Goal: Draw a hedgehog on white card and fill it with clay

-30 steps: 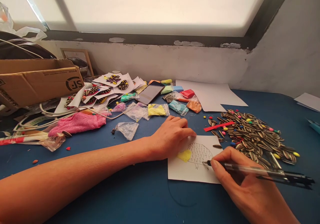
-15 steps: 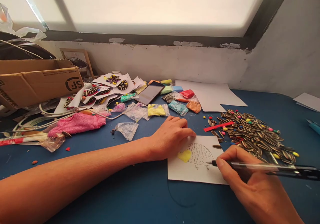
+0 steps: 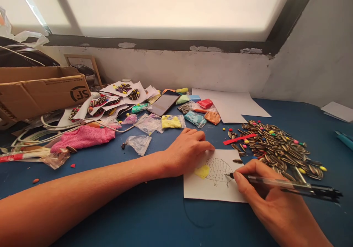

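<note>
A small white sheet of paper [image 3: 215, 193] lies on the blue table, bearing a line drawing of a rounded body filled with small curved marks, short legs and a yellow patch at its left. My left hand [image 3: 190, 149] rests over the paper's upper left corner, its index finger stretched along the top edge and the other fingers loosely bent. Between thumb and fingers, my right hand [image 3: 264, 188] grips a black pen [image 3: 292, 186] with a clear barrel. Its tip meets the drawing near the right side of the body.
Sunflower seeds [image 3: 275, 147] mixed with coloured bits are heaped at the right, a red strip [image 3: 239, 139] on them. Behind are clay packets [image 3: 173, 122], a phone [image 3: 164, 102] and larger paper [image 3: 228, 103]. A pink cloth [image 3: 85, 138] and cardboard box [image 3: 44, 88] stand left.
The pen tip has shifted slightly up and left, from the outline's lower right into the marked body, and the pen's back end has dipped. My left hand stays on the paper.
</note>
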A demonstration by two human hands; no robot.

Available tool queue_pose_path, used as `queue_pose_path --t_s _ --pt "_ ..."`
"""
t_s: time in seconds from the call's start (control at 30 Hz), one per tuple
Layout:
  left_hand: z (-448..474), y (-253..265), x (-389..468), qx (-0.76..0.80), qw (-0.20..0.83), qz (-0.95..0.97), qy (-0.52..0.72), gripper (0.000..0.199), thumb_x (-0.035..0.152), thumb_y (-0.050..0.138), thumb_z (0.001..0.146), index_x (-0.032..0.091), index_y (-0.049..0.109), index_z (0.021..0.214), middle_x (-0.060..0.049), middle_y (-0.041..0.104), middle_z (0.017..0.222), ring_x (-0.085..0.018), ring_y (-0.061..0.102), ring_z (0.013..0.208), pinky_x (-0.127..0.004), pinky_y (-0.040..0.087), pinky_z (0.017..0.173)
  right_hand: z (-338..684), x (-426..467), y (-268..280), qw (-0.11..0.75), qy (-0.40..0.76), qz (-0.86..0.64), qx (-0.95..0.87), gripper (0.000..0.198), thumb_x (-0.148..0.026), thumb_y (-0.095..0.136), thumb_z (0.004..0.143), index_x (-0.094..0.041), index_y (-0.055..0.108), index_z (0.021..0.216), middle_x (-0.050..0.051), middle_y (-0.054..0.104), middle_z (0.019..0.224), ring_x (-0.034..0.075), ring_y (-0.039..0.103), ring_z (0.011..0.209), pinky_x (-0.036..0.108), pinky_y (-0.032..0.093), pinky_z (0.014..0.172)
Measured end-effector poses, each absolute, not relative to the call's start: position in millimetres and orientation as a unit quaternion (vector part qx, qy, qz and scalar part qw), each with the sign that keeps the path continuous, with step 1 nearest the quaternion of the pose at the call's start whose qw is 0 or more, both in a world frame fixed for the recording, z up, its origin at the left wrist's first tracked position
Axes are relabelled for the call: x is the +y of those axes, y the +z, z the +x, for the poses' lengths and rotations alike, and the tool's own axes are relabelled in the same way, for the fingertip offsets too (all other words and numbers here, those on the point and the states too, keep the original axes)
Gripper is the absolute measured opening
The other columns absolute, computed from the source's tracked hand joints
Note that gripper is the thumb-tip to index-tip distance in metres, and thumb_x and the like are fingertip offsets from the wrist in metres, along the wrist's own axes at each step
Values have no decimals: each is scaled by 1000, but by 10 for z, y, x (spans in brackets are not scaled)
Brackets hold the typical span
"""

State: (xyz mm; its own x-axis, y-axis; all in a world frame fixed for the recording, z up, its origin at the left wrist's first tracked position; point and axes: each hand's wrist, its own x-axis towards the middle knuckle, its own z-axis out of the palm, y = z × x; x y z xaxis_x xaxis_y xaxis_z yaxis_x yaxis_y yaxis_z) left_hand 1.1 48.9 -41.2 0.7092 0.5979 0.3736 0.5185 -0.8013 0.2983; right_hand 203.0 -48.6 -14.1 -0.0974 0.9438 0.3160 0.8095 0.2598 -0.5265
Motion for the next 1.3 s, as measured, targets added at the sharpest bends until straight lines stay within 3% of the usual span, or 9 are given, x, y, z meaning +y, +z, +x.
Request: queue_pose_path --t_s 0.63,1.07,1.3 --pt "8 -406 488 301 85 921 232 30 13 44 92 25 70 102 -3 56 87 -15 49 80 -32 33 80 2065 -491 -121 296 109 -608 -729 26 -39 51 87 -26 56 65 -5 55 52 12 51 43 22 40 39" --pt "17 -399 484 308 84 921 225 30 11 45 91 24 70 102 -4 56 87 -15 50 80 -33 34 80 1987 -508 -108 308 139 -611 -715 23 -38 51 85 -26 57 66 -4 56 54 13 55 47 22 44 44" --pt "17 -394 487 309 90 920 225 30 12 45 91 24 70 103 -4 56 88 -16 51 81 -33 34 80 1979 -513 -152 326 155 -615 -701 23 -38 51 85 -27 53 65 -6 50 54 12 50 48 22 41 44"
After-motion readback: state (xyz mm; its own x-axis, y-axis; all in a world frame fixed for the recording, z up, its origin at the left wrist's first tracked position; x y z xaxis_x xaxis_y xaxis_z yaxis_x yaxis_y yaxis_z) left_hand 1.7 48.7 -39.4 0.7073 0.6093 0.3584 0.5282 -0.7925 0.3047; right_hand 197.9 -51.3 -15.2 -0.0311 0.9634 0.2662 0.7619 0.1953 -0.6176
